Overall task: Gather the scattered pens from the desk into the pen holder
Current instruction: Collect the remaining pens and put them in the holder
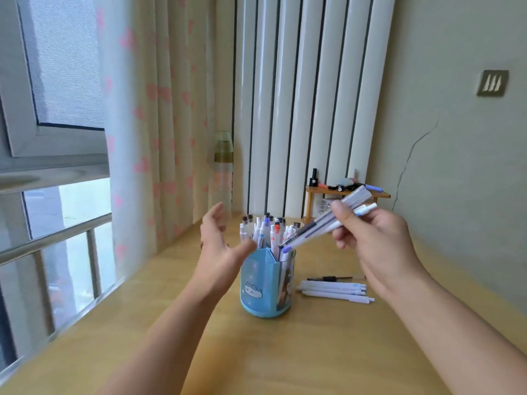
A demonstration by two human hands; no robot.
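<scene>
A light blue pen holder (256,283) with a cat picture stands in the middle of the wooden desk (299,352), crowded with several upright pens (266,230). My right hand (370,243) is shut on a bunch of pens (328,220), tips slanting down to the holder's rim. My left hand (219,252) hovers open beside the holder's left side, thumb near its rim. Several white pens (333,290) and a thin dark one (328,278) lie on the desk just right of the holder.
A small wooden shelf (346,193) with small items stands at the back by the white radiator (299,109). A clear bottle (224,172) stands by the curtain (156,124). The window is on the left, a wall on the right.
</scene>
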